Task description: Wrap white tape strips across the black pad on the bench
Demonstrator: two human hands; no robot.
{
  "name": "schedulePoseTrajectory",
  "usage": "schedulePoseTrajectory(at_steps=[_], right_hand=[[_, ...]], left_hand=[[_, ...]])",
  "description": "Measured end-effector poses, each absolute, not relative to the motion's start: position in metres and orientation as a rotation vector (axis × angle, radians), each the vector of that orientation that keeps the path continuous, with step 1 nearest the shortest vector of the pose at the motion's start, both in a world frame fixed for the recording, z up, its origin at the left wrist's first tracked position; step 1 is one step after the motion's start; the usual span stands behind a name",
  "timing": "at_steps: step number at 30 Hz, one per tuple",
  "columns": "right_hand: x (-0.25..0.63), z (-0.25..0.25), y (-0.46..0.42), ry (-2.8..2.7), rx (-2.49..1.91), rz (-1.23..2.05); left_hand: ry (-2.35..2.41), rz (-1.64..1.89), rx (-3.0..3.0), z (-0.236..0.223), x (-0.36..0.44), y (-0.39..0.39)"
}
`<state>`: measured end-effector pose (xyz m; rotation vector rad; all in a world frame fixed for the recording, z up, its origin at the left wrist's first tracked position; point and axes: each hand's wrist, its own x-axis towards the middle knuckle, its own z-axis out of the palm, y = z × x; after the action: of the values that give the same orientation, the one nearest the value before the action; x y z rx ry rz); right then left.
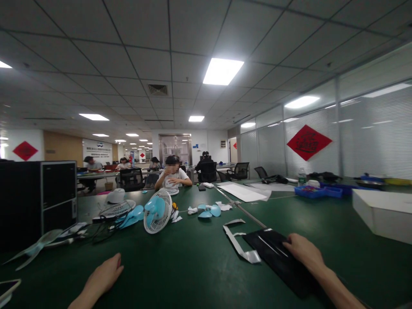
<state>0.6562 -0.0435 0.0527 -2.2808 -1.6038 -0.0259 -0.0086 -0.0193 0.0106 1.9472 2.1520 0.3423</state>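
At the table's right side, my right hand (304, 253) has its fingers closed on the edge of a flat black plastic bag (273, 253), which shines in streaks. A bent, torn pale strip (237, 243) lies just left of the bag. My left hand (104, 274) is at the lower left over the green table (180, 274), fingers curled together with no object visible in them. Beyond it stands a tilted white fan grille with light-blue blades (157, 210). Another blue fan blade piece (209, 210) lies farther to the right, beside white scraps.
On the left stand a black computer tower (59, 193) and a fan part with a white grille (119, 208), among cables. White sheets (244, 192), blue trays (310, 192) and a white box (383, 212) lie to the right. A person (174, 176) sits across the table.
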Motion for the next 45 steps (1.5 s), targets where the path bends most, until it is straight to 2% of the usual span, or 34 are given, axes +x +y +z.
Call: schedulePoseTrajectory(at_steps=[3,10,14,19,28,32,36,45], right_hand=[[0.663,0.055,-0.046,-1.507,-2.264,-0.085],[0.663,0.065,-0.04,-1.284,-1.968,-0.475],[0.612,0.081,-0.036,-1.485,-1.692,-0.326],[0.505,0.092,-0.038,-1.928,-1.371,-0.025],[0.357,0.066,-0.035,-2.493,-0.988,0.222],[0.333,0.058,-0.032,-2.544,-0.951,0.238],[0.328,0.054,-0.028,-2.567,-0.961,0.239],[0.333,0.044,-0.026,-2.499,-0.993,0.222]], left_hand=[[2.157,0.345,1.969,0.01,-0.008,-0.019],[2.215,0.349,1.985,0.011,-0.002,-0.022],[2.219,0.372,1.978,0.01,-0.003,-0.02],[2.197,0.367,1.966,0.007,-0.008,-0.018],[2.148,0.48,2.013,0.021,0.0,-0.021],[1.796,0.708,2.12,0.044,0.031,-0.039],[1.514,0.653,2.177,0.048,0.057,-0.053],[1.484,0.511,2.253,0.035,0.079,-0.058]])
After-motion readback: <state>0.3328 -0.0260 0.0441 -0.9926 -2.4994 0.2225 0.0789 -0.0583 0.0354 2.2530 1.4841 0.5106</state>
